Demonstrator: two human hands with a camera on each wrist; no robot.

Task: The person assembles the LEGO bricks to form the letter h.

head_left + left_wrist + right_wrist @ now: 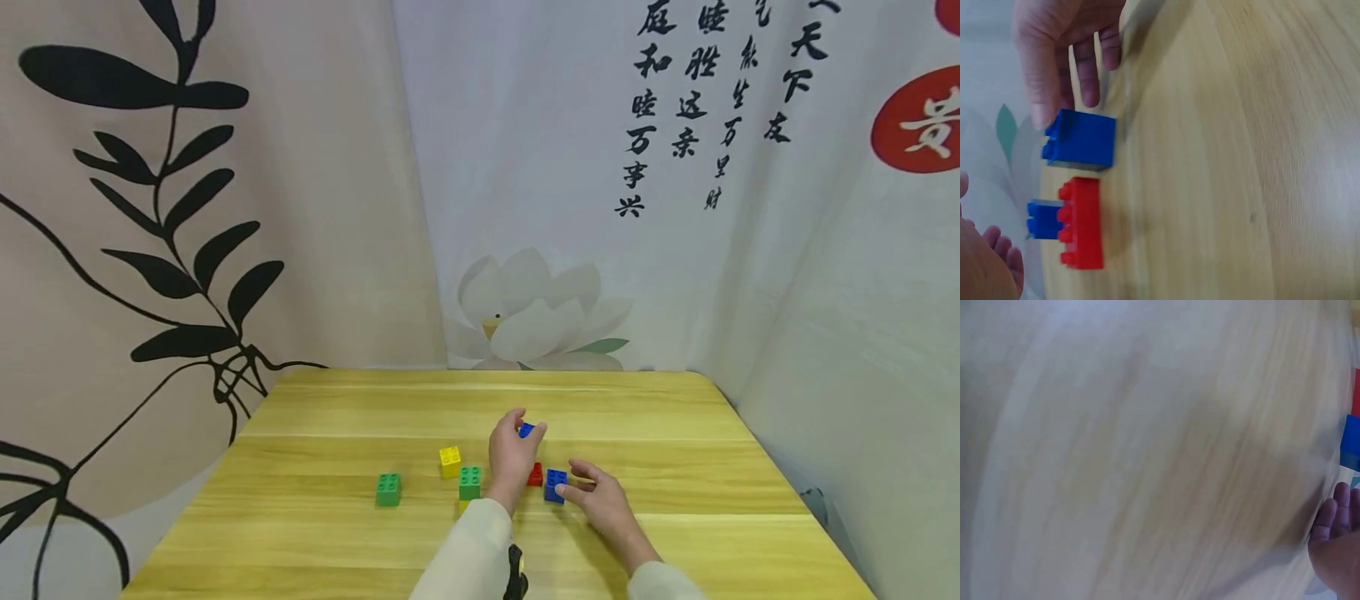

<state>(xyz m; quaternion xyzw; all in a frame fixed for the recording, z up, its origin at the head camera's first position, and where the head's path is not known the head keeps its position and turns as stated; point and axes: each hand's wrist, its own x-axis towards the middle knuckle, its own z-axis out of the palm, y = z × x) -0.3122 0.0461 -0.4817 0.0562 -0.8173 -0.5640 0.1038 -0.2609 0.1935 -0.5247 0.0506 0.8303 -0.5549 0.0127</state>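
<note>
My left hand (512, 458) reaches over the table to a small blue brick (527, 430) at the back. In the left wrist view, a gap separates the left fingers (1015, 265) from that brick, which is partly hidden behind a long red brick (1087, 224). My right hand (606, 504) is beside a second, larger blue brick (556, 483), fingers apart. Its thumb overlaps this brick in the head view; whether it touches cannot be told. The right wrist view catches only part of the right hand (1338, 540), below the larger blue brick (1350, 440).
Left of the hands lie a green brick (387, 490), a yellow brick (450, 461) and another green brick (470, 482). A sliver of yellow brick (463, 506) shows at that green brick's lower edge. The wooden table (315, 433) ends at a printed curtain (345, 250).
</note>
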